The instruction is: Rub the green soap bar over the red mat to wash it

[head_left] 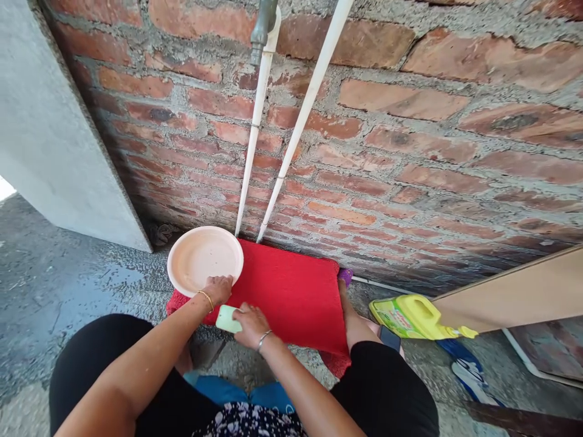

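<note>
A pale pink plastic basin (200, 255) stands at the left end of a red cloth (291, 285). My left hand (219, 290) is closed on the basin's near rim, with the fingers curled over the edge. Small dark specks show on the basin's inner bottom. In my right hand (251, 326) is a pale green bar of soap (229, 319), held by its right end above the cloth's near edge. The cloth drapes over a low block-like support between my legs, and what lies beneath it is hidden.
A brick wall (410, 145) rises behind the cloth, with two white pipes (296, 127) and a tap (262, 33). At right lie a yellow detergent jug (410, 315) and a blue-and-white slipper (471, 373). A grey slab (73, 121) leans at left above wet floor (100, 285).
</note>
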A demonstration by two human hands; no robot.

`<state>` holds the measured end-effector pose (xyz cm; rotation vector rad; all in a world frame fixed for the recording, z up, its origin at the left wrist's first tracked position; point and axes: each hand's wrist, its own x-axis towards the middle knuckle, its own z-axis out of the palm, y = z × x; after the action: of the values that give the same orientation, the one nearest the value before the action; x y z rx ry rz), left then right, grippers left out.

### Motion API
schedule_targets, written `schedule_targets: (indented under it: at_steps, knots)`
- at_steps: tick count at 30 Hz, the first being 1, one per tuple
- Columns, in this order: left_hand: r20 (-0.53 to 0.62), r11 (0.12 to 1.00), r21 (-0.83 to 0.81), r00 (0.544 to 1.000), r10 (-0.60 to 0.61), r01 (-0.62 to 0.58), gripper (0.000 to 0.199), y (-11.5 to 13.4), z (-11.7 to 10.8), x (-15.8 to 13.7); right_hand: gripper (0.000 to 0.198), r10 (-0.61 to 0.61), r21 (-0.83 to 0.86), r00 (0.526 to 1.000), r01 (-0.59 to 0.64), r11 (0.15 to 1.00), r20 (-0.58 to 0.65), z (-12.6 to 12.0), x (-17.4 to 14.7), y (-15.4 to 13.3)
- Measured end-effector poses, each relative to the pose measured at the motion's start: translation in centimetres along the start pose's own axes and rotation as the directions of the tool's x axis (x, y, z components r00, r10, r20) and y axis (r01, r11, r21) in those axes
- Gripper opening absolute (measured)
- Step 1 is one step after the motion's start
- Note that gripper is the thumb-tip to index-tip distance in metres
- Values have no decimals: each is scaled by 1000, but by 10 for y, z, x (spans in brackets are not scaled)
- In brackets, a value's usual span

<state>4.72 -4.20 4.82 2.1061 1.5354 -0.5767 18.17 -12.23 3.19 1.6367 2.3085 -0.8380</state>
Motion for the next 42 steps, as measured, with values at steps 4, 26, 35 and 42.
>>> schedule_targets:
  at_steps: [4, 26, 35, 42]
  knots:
    - [3, 1000, 1, 1000, 3, -3, 43, -1, -1, -1, 40, -16, -31, 997, 18, 999, 71, 4, 4, -3]
    - [32, 998, -51, 999, 37, -36, 38, -9, -7, 2, 37, 144, -65, 989, -143, 988, 14, 2, 1, 46]
    - [37, 996, -79, 998, 45, -42, 40, -10, -7, 6, 33, 286, -99, 958, -285, 953, -5, -24, -18, 76]
    - [18, 997, -47, 998, 65, -64, 37, -12, -2, 10, 44, 109, -32, 994, -109, 994, 5, -9, 23, 20]
